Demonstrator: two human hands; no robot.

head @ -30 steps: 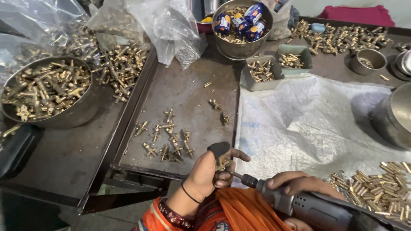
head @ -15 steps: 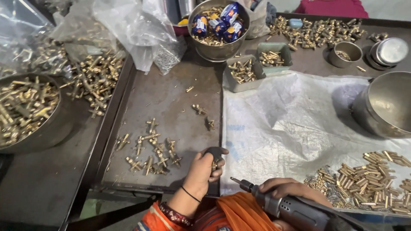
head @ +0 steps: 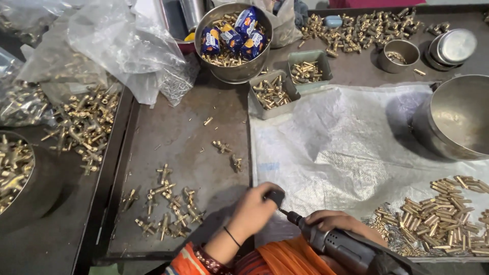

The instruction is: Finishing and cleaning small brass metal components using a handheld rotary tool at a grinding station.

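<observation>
The left hand (head: pixel 253 210) has its fingers clenched around a small dark part (head: pixel 276 196) at the worktop's near edge, mostly hidden. The right hand (head: pixel 340 224) grasps a power driver (head: pixel 340 248), its tip meeting the part; its rear is cut off

Three small blue-and-orange packets (head: pixel 232 35) lie atop brass parts in the steel bowl (head: pixel 209 20).
</observation>
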